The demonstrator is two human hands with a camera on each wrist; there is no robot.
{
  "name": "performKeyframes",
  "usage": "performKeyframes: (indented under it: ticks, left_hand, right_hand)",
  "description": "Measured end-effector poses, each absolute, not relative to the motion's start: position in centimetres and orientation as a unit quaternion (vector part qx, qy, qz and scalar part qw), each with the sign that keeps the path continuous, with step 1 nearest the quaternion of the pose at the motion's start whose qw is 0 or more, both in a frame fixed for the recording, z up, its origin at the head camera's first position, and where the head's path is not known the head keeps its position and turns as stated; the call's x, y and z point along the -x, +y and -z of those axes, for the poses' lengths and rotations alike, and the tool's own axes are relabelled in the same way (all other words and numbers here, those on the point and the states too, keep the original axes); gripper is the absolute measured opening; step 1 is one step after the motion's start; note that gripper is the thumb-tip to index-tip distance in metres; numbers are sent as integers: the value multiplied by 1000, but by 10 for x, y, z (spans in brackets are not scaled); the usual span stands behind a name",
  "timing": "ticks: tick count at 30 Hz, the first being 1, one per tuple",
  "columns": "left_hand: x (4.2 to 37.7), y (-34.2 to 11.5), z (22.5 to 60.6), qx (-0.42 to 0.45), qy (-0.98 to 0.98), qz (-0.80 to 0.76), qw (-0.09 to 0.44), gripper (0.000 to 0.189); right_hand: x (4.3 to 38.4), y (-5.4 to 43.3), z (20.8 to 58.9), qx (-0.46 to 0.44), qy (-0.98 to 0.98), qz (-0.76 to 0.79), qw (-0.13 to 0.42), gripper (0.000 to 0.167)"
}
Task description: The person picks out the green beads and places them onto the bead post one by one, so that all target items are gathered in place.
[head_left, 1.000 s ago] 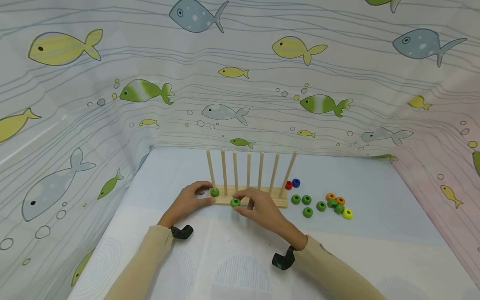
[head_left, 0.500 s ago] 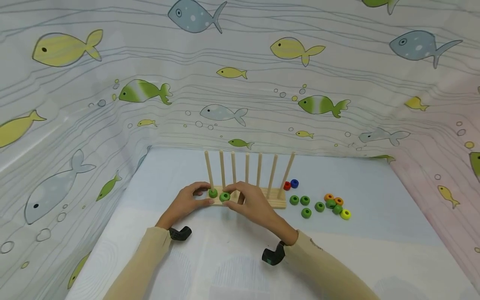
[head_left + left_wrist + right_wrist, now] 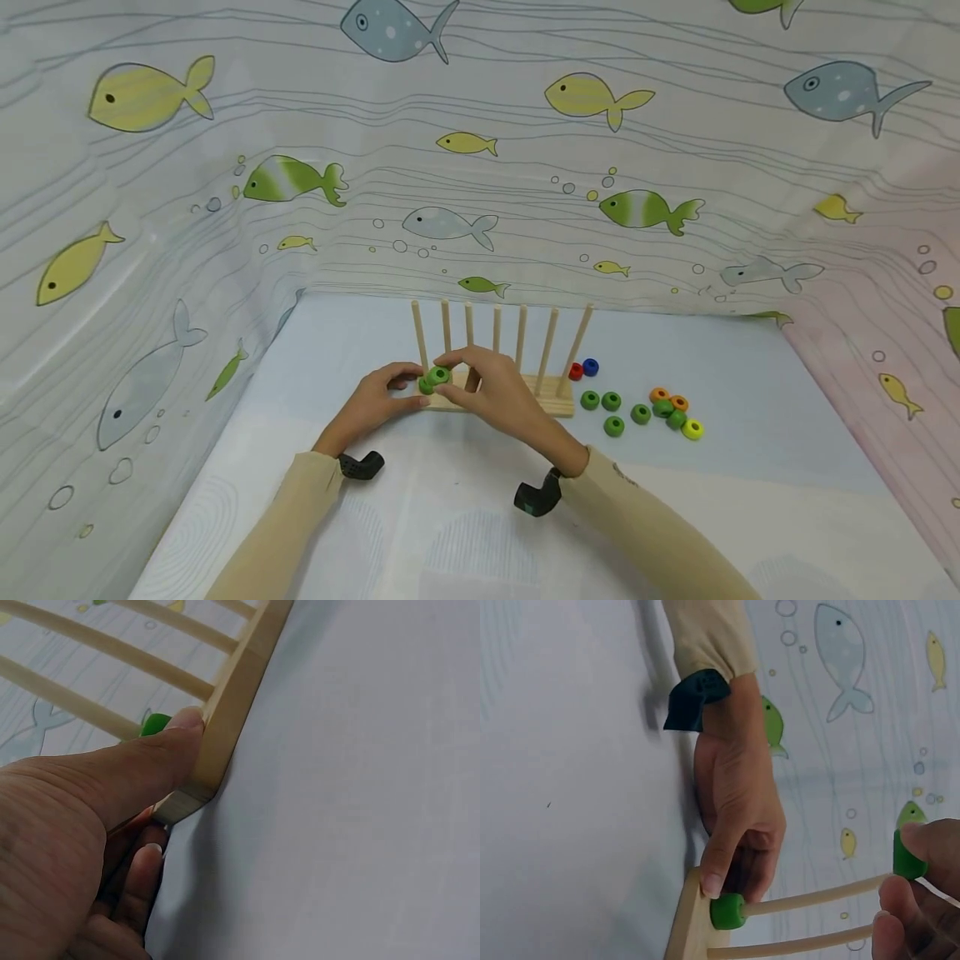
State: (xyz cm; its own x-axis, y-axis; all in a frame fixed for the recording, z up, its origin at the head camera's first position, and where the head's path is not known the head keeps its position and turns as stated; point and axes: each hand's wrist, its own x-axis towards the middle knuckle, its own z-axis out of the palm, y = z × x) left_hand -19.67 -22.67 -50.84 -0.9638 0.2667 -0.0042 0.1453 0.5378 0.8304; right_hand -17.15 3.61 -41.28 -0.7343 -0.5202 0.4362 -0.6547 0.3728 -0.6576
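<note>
A wooden peg stand [image 3: 557, 407] holds a row of upright pegs. My left hand [image 3: 377, 406] grips the left end of its base; in the left wrist view the thumb lies along the front edge and fingers curl by the end. One green bead [image 3: 726, 912] sits at the bottom of the leftmost peg. Between the thumb and fingers of my right hand [image 3: 497, 393], a second green bead [image 3: 438, 376] is pinched. In the right wrist view this held bead is well above the seated one, close to the upper part of the pegs.
Right of the stand lie several loose green beads [image 3: 614, 426]. A red bead [image 3: 576, 372] and a blue bead [image 3: 591, 367] are near its right end. Farther right are orange beads [image 3: 659, 395] and a yellow bead [image 3: 692, 429]. A fish-patterned sheet [image 3: 525, 183] surrounds the table.
My right hand has moved left and upward with the pinched green bead, from in front of the stand to the leftmost peg. My left hand stays on the base.
</note>
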Motion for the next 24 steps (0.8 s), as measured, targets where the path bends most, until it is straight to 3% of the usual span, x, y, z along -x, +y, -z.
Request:
performKeyframes:
  ticks: [24]
  left_hand:
    - [200, -229, 506, -115, 868, -477, 73, 56]
  right_hand:
    - [192, 15, 365, -364, -807, -440, 152, 32]
